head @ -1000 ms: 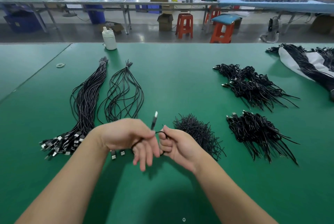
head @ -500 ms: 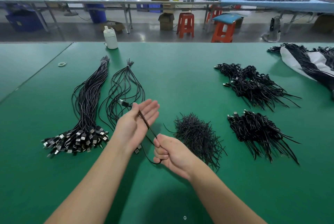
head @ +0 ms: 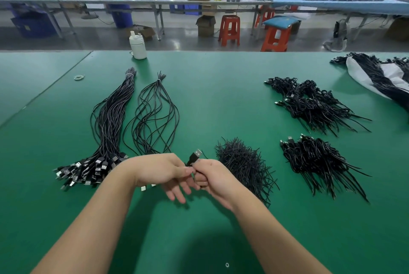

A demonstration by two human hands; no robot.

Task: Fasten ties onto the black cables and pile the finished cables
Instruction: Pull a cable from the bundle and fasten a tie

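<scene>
Both hands meet low over the middle of the green table (head: 210,88), and the grip is shared between them. Right hand (head: 212,177) is curled into a fist around a thin black USB cable (head: 192,160), whose silver-tipped plug sticks up and away just above the knuckles. Left hand (head: 164,171) pinches the same cable with thumb and forefinger right against the right hand, while its other fingers hang loose and point down toward the table. How much of the cable is coiled inside the right fist cannot be made out.

Just right of the hands lies a bristly heap of short black wire ties (head: 242,161). Further right sit two piles of coiled, tied black cables, a near pile (head: 314,158) and a far pile (head: 309,103), well apart from the hands. To the left, a thick bunch of long straight black cables (head: 108,125) lies with its silver plugs fanned toward the person, and beside it a thinner bunch of loose black cables (head: 155,114), both bound at the far end. A white plastic bottle (head: 137,45) stands near the table's far edge, and a small rubber band (head: 79,77) lies to its left. At the far right, more black cables rest on a white bag (head: 389,74).
</scene>
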